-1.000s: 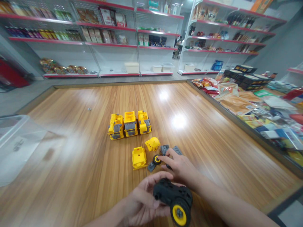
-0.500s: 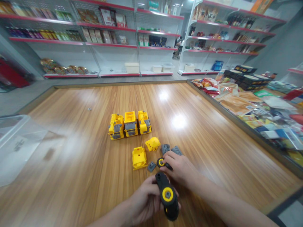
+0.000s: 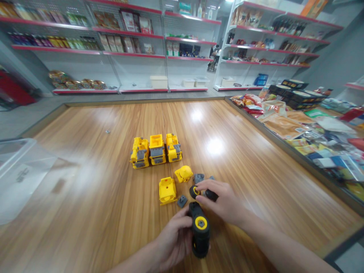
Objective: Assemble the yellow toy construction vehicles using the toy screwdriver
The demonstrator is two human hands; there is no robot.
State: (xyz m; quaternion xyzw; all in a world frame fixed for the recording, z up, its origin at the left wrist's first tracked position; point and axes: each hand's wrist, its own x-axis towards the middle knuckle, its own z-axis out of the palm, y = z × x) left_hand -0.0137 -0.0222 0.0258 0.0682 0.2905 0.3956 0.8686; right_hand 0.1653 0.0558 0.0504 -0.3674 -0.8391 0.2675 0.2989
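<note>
My left hand (image 3: 174, 240) grips a black toy chassis (image 3: 200, 237) with black tyres and yellow hubs, held tilted above the table. My right hand (image 3: 223, 199) is closed, thumb and index finger pinching a small black toy wheel (image 3: 194, 192) with a yellow hub. Another black wheel-like piece (image 3: 211, 195) shows beneath its fingers; whether the two are joined is hidden. Close by lie a small grey part (image 3: 182, 201), a yellow truck body (image 3: 167, 190), a yellow mixer drum piece (image 3: 184, 173) and a grey part (image 3: 198, 178). A further grey part (image 3: 212, 177) is mostly covered by my right hand.
Three yellow toy trucks (image 3: 157, 149) stand side by side farther back on the wooden table (image 3: 93, 182). At left is a clear plastic bin (image 3: 19, 178). Packaged goods (image 3: 287, 125) crowd the right side beyond the table's raised edge. Stocked shelves (image 3: 131, 53) line the back.
My right hand has shifted slightly, its thumb now against the wheel, covering more of the grey part behind. The chassis in my left hand has tipped and moved slightly left and up.
</note>
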